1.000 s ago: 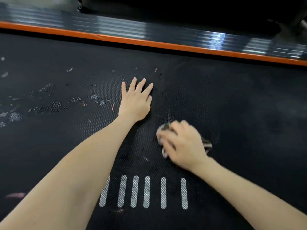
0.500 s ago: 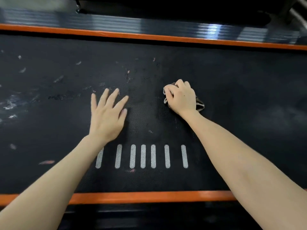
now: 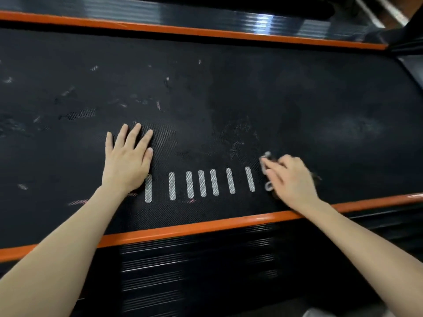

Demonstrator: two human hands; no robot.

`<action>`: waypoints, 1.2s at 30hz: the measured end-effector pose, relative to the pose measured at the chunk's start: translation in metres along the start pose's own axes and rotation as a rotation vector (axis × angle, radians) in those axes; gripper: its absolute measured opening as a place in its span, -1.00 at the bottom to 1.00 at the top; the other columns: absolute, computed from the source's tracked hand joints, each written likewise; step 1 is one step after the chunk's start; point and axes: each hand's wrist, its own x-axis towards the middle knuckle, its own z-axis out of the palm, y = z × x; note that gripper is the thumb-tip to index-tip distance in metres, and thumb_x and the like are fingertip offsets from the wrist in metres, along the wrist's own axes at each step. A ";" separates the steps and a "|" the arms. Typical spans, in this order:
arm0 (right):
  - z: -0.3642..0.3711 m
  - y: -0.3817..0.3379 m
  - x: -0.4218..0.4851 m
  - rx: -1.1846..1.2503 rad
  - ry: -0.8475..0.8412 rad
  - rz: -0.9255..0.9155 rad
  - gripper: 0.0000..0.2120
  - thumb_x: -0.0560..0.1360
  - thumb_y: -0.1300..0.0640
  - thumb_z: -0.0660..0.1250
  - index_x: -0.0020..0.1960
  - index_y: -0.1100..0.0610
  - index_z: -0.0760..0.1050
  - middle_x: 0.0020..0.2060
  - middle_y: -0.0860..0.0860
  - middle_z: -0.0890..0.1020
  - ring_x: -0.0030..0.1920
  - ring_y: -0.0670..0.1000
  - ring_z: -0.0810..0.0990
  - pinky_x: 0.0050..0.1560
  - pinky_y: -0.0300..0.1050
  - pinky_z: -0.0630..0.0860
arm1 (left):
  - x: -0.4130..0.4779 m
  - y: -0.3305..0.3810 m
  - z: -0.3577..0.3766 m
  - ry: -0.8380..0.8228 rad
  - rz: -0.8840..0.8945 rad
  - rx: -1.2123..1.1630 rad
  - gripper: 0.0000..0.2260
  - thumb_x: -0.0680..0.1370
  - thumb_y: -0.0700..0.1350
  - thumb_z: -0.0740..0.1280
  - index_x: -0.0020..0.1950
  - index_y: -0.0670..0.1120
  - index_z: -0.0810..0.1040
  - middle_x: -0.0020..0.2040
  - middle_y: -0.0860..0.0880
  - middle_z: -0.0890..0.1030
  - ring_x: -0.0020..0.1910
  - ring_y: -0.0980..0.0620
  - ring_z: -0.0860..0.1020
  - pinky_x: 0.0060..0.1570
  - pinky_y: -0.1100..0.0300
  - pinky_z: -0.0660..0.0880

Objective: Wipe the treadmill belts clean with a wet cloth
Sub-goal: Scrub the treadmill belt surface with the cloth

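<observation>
Our left hand (image 3: 128, 161) lies flat on the treadmill belt (image 3: 229, 99), fingers straight and pointing toward 12 o'clock, at the left end of a row of white stripes (image 3: 202, 186). At 3 o'clock from those stripes, our right hand (image 3: 290, 179) curls around the crumpled cloth (image 3: 265, 160), holding it against the belt near the orange edge strip (image 3: 183, 227).

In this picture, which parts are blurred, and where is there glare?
Head view: the right hand and the crumpled grey cloth it grips are smeared by motion; the flat left hand is sharp; glare streaks the far glossy black ribbed side rail.
</observation>
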 end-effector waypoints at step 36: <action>0.017 -0.081 0.058 0.049 -0.055 0.478 -0.62 0.55 -0.12 0.19 0.28 0.00 0.52 0.01 0.17 0.47 0.03 0.24 0.46 -0.02 0.06 0.46 | 0.000 -0.004 0.003 0.008 0.034 -0.022 -0.51 0.57 0.03 -0.05 0.43 -0.06 0.39 0.43 -0.17 0.36 0.44 -0.24 0.23 0.40 -0.23 0.03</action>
